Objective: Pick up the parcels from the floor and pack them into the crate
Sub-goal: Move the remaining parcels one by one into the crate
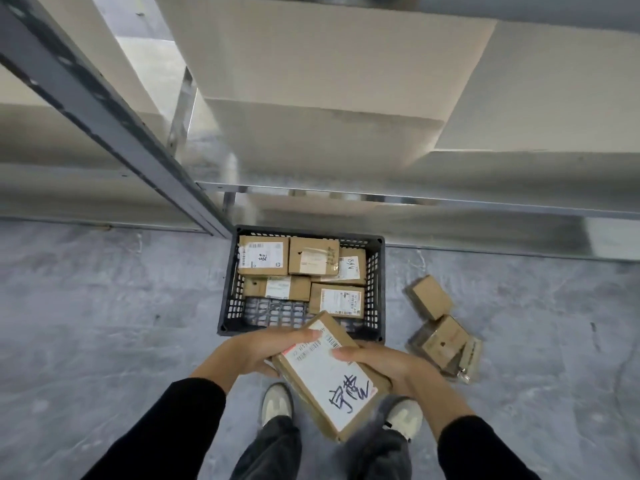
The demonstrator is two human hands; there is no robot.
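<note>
I hold a brown cardboard parcel (329,375) with a white label and black handwriting, just in front of the crate's near rim. My left hand (259,348) grips its left edge, thumb on top. My right hand (377,365) grips its right side, thumb across the label. The black slatted plastic crate (228,299) stands on the floor and holds several labelled brown parcels at its far end; its near floor is bare. On the floor to the right of the crate lie two parcels: a small one (431,296) and a larger one (445,341).
A grey metal shelving rack (114,119) with large cardboard boxes (329,60) rises right behind the crate. The grey concrete floor (104,306) spreads left and right. My two shoes (277,400) stand below the held parcel.
</note>
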